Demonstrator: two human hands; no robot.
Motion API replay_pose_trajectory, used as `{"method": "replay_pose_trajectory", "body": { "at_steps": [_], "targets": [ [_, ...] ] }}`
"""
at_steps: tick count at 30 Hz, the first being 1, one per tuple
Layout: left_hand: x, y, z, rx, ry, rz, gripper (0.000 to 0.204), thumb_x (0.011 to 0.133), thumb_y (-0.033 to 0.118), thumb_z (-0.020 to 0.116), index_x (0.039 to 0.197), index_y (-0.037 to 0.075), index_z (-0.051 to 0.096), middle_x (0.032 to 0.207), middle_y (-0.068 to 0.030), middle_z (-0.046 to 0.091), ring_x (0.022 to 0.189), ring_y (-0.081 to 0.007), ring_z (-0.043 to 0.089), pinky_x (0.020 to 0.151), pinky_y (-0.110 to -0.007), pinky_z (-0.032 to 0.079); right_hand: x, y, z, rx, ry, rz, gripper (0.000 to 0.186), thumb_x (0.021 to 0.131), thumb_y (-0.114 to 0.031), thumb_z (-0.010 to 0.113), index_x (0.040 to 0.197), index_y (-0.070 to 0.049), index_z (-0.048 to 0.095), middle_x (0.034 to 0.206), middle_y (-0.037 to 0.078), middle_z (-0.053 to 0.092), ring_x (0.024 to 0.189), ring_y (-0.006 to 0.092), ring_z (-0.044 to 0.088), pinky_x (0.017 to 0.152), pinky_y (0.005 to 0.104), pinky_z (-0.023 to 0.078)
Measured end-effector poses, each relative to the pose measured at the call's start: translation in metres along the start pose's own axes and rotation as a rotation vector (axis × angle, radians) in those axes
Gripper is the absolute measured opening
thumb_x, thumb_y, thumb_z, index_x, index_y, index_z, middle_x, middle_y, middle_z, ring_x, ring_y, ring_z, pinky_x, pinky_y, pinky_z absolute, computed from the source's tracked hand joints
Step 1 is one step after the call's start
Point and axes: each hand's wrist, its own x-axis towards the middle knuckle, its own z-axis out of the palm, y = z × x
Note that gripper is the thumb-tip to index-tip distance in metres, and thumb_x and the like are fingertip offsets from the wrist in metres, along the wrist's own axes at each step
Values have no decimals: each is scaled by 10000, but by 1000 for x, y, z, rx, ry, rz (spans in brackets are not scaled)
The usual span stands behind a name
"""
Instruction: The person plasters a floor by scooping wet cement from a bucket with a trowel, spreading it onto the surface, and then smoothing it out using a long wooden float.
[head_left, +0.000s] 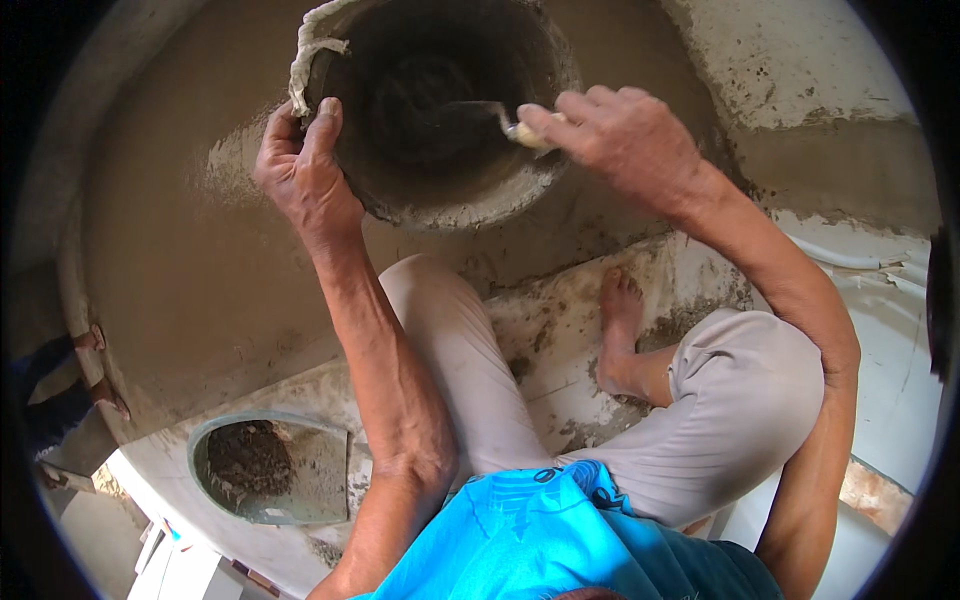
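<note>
A dark, round bucket (452,205) with cement-crusted rim and a knotted white cloth or rope (303,62) at its upper left sits in front of me, its inside dark. My left hand (305,180) is closed on the bucket's left rim, just below the white cloth, thumb upward. My right hand (625,145) grips the pale handle of a small trowel (530,131), whose blade reaches into the bucket and is blurred.
Smoothed grey-brown plaster (170,280) surrounds the bucket. A green scoop (318,480) with mortar lies at lower left. My legs and bare foot (620,320) rest on a stained white ledge. Pale pipes (840,258) run at right; another person's dark clothing (50,380) shows far left.
</note>
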Motion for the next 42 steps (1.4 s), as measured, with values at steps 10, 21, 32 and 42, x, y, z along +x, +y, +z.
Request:
{"method": "replay_pose_trajectory", "body": {
  "at_steps": [10,21,32,42],
  "targets": [
    [-7,2,21,150,-9,12,168,805,29,683,961,-25,657,820,10,614,724,-54,530,682,-204,429,-13,20,16,-113,-49,130,448,784,-87,572,1225,-167,572,787,-1,517,723,154,577,625,293,489],
    [-6,-5,33,188,-48,57,126,797,57,680,893,-21,658,755,35,569,660,-41,459,610,-199,376,-22,17,11,-29,-40,86,322,820,-130,565,1141,-148,584,803,17,579,739,171,630,621,290,519],
    [-7,-5,43,252,-35,100,141,782,63,687,888,-28,666,723,35,569,641,-41,463,592,-199,380,-36,25,11,-202,26,197,328,817,-173,585,1144,-150,590,767,0,539,677,138,603,555,258,494],
    [-19,0,59,504,-68,178,194,742,83,667,886,-47,656,732,-46,607,652,-121,523,630,-267,437,-3,-11,10,-255,-192,185,16,709,-109,654,703,-95,661,696,60,628,700,178,678,586,285,553]
  ]
}}
